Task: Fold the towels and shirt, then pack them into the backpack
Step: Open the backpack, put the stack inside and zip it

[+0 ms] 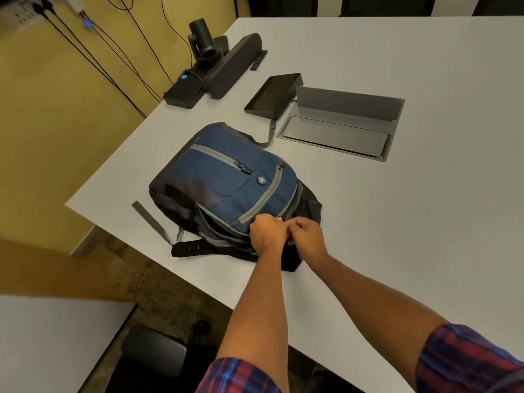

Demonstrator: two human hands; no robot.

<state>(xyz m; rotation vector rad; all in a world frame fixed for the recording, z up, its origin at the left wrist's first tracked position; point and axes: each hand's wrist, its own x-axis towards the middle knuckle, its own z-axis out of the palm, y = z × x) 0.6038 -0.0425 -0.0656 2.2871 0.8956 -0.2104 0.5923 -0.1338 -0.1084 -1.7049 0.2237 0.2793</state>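
Head view: both hands bunched at the near end of the backpack [226,177], working its zip line.

Fingers of the left hand [268,232] are curled tight on something small at the grey zipper track [263,202], probably a pull tab (too small to confirm). Fingers of the right hand [307,232] are curled too, knuckles almost touching the left; whether they pinch fabric or the second pull, cannot tell. Likely one hand anchors while the other draws. Backpack lies flat on its back on the white table [397,222], near the edge, straps [153,219] splayed toward the person. Shell is soft blue woven fabric over black sides and bulges like it's loaded. No towels or shirt in sight, so presumably packed already. Beyond it: rigid matte black conference camera bar [224,66] and an open grey cable hatch [340,126].
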